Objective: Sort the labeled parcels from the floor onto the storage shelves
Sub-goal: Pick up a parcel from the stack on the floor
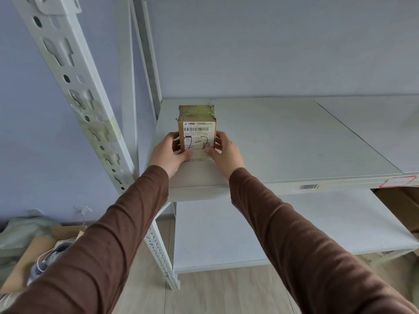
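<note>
Since the box point(196, 132) is small and held with fingertips only, it's prob. light; taped cardboard, stiff, w/ tape maybe a bit slick, so take it by the two side faces. Head view: left hand point(169, 152) and right hand point(224, 152) clasp its sides, thumbs on the front. Brown box, tape yellowed on top, white label w/ barcode and handwritten marks facing the person. It stands upright on the upper shelf point(283, 141), near the left front corner.

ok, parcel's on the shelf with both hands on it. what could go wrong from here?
1. The parcel stands tall on a narrow base; letting go unevenly with the left hand or right hand might tip it.
2. It sits near the shelf front edge, so a nudge could drop it.
</note>
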